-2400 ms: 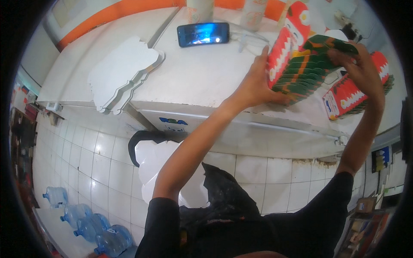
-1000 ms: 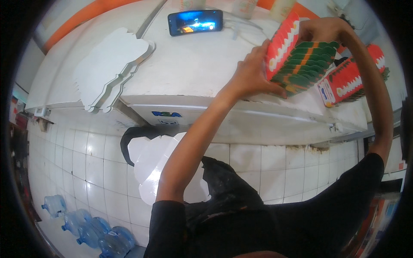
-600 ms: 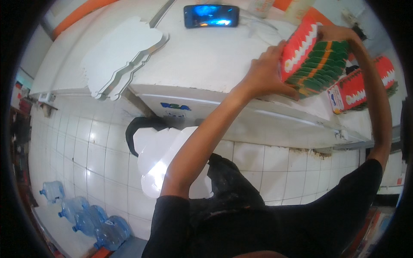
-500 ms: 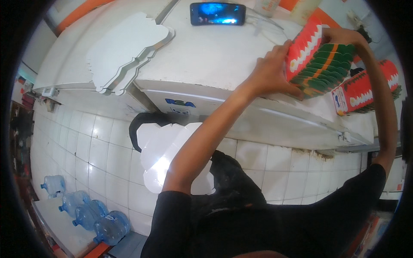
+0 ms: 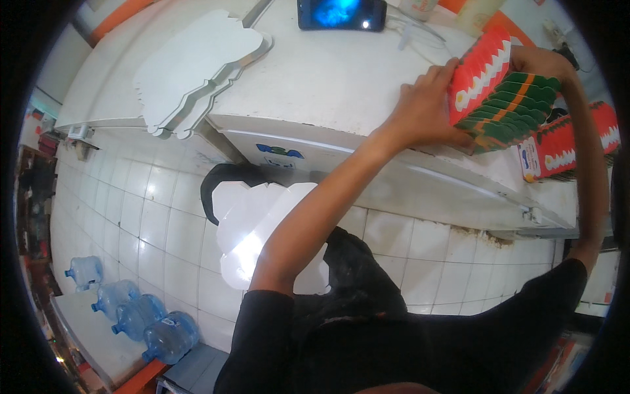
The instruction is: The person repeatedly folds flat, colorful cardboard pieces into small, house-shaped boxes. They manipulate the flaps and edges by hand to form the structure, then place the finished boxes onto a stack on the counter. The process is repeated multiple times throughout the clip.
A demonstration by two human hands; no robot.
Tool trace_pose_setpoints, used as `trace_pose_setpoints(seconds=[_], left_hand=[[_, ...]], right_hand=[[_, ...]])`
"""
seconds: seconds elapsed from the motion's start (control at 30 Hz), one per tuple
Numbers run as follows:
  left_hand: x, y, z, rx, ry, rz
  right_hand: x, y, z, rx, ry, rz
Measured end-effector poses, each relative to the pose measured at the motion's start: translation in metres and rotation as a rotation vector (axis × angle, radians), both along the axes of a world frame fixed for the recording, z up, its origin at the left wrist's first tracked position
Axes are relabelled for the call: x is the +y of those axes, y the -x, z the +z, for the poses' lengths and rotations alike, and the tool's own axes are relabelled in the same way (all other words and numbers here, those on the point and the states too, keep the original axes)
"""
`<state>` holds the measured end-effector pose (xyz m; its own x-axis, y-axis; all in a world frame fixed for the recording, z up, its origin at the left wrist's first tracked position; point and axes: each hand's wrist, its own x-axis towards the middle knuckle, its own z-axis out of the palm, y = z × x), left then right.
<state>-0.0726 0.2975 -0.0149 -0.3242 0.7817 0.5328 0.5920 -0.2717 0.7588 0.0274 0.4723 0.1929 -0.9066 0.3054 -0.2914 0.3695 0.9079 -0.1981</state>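
Observation:
Both my hands hold a thick stack of red and green shaped printed cards (image 5: pixel 505 108) with scalloped edges, at the right of the white counter. My left hand (image 5: pixel 430 108) is wrapped against its left side, fingers at the red face and thumb along the lower edge. On the far right side, my right hand (image 5: pixel 541 61) curves round the stack's top; its fingertips are partly hidden behind the cards. A second stack of similar red and green cards (image 5: pixel 564 154) stands beside it, partly covered by my right forearm.
Shaped white sheets (image 5: pixel 197 65) lie in a pile at the counter's left. A phone (image 5: pixel 341 14) with a lit screen is at the back, near a cable (image 5: pixel 417 29). A glossy white cut-out (image 5: pixel 246 217) rests by my lap. Several blue water bottles (image 5: pixel 170 338) stand lower left.
The view has shifted slightly, and the phone's screen shows a different picture. Both hands keep their hold on the card stack, with no clear movement against the counter.

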Motion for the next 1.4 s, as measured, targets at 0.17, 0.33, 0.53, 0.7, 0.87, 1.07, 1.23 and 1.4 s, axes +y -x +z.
trace_pose_setpoints(seconds=[0.17, 0.33, 0.53, 0.7, 0.87, 1.07, 1.23, 1.4], left_hand=[[0.005, -0.003, 0.003, -0.012, 0.007, 0.046], [0.001, 0.005, 0.004, -0.066, -0.005, 0.033], [-0.127, -0.005, 0.002, 0.021, -0.106, 0.080], [-0.314, 0.005, -0.059, 0.304, 0.186, 1.042], [-0.419, -0.040, -0.150, -0.685, 0.582, 1.090], [-0.408, -0.082, -0.173, -0.967, 0.482, 1.054], [-0.393, -0.086, -0.170, -0.996, 0.358, 0.908], [-0.388, -0.080, -0.158, -0.980, 0.360, 0.901]], right_hand=[[-0.002, -0.002, 0.005, 0.042, -0.003, -0.105], [-0.003, -0.007, -0.002, 0.213, -0.162, -0.088], [-0.091, -0.065, -0.059, 1.117, -0.420, 0.114], [-0.218, -0.057, -0.235, 1.110, 0.202, 0.156], [-0.286, -0.023, -0.374, 0.660, 0.737, -0.195], [-0.278, 0.000, -0.365, 0.559, 1.035, -0.418], [-0.263, -0.004, -0.378, 0.577, 1.014, -0.469], [-0.256, -0.011, -0.364, 0.509, 1.011, -0.485]])
